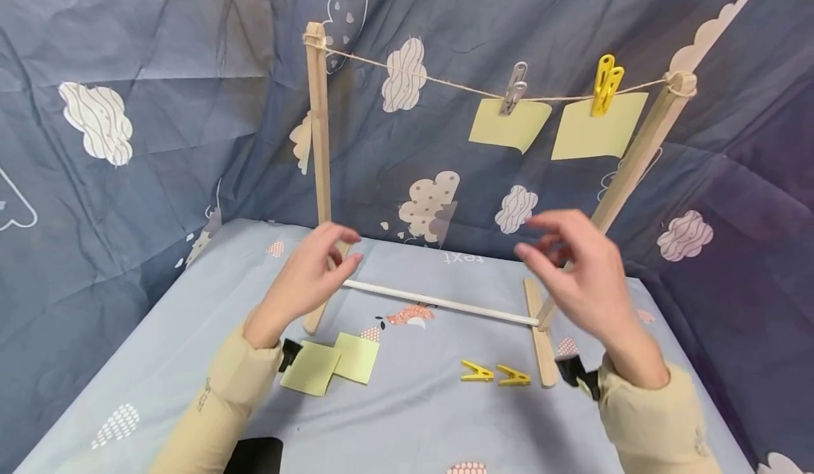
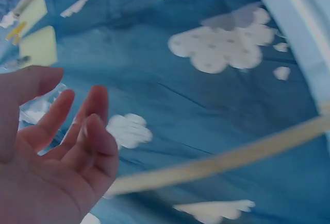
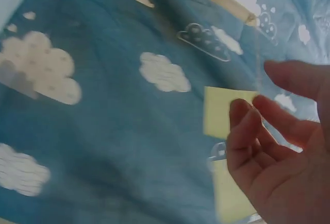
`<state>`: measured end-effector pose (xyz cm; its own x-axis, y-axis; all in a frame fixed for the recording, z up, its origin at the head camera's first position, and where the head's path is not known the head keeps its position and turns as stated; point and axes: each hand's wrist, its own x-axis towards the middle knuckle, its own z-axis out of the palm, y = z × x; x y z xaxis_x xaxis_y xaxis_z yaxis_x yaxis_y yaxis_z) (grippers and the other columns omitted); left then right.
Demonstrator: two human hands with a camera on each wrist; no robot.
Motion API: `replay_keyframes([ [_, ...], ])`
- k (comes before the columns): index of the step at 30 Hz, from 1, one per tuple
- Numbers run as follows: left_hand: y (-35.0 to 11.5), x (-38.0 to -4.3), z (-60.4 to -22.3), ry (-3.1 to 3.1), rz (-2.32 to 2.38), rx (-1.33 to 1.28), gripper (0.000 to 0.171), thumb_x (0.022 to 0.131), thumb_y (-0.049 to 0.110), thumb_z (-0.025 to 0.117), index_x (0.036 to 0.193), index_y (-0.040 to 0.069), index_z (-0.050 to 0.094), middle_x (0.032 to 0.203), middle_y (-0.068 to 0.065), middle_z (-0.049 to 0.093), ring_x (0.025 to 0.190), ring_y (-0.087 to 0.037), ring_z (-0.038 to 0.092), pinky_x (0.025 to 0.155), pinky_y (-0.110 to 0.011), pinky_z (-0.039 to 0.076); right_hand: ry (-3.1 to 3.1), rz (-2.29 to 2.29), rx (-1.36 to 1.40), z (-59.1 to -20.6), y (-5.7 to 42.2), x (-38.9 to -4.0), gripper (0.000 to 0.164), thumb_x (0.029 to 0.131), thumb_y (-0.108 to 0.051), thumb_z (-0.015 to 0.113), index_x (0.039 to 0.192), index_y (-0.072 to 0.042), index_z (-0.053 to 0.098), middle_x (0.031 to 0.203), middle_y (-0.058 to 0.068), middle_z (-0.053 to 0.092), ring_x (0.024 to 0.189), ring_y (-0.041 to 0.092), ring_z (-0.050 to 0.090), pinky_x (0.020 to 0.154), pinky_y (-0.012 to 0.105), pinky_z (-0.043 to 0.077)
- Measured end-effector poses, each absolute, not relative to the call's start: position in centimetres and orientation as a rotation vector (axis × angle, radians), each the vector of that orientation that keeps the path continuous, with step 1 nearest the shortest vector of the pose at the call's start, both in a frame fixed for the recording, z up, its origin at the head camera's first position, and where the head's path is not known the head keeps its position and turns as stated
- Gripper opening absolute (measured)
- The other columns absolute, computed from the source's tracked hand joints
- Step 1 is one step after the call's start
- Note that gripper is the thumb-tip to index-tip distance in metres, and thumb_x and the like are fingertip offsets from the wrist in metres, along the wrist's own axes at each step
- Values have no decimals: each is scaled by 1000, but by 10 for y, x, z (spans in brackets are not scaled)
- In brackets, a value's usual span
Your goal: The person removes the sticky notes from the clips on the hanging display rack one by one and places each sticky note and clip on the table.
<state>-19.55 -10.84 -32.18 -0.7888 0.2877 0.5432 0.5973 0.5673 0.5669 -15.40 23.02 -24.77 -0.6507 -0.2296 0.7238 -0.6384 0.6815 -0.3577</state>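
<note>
Left grip [image 1: 307,273] and right grip [image 1: 584,276], loosely bent and empty, hang lower than the twine [image 1: 458,87]. Down before its left end lie paper notes [image 1: 311,369]; before its right, yellow clothespins [image 1: 483,374]. All likely light: pinch creasable notes by edges, springy clothespins by handles.

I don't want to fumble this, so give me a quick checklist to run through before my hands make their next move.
1. Hands free: ok; left hand and right hand hold nothing.
2. Hung notes secured: ok; a gray clip pinches the left note, a yellow clip the right one.
3. Room on the string: ok; bare between the left post and the gray clip's note.
4. Loose notes separated: not ok; the left loose note overlaps the right loose note.
5. Spare clips available: ok; two loose yellow clips lie on the cloth.
6. String knots tight: cannot tell.
</note>
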Motion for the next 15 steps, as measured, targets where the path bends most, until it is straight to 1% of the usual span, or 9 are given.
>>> replay_keyframes([
  [3,-95,-203,-295,-2327,-1119,-769,19,91,13,64,109,7,64,103,-6,63,70,-12,58,63,-26,50,-2190,766,626,-216,222,-163,35,79,0,75,113,-3,66,98,9,64,76,-13,52,67,7,42],
  [6,-82,-211,-269,-2273,-1168,-799,19,90,12,64,108,6,64,104,-6,63,71,-13,61,66,-27,51,-2190,768,574,-189,214,-171,35,84,-8,72,118,-4,65,100,11,64,77,-15,52,69,6,41],
  [8,-74,-217,-253,-2261,-1205,-798,19,91,13,63,109,7,64,105,-6,63,72,-15,62,68,-29,51,-2201,796,539,-174,208,-177,35,86,-12,71,120,-5,64,106,11,64,79,-14,53,70,5,41],
  [12,-57,-230,-230,-2264,-1328,-778,23,92,15,60,114,9,62,112,-7,63,77,-17,65,68,-30,51,-2214,867,464,-154,196,-187,38,88,-18,68,124,-7,61,120,8,62,80,-12,56,71,8,41],
  [15,-45,-241,-221,-2277,-1449,-747,27,94,17,59,120,11,60,116,-7,64,77,-19,64,66,-30,49,-2214,915,435,-145,189,-195,42,89,-20,66,128,-7,57,125,6,61,80,-10,57,71,12,41],
])
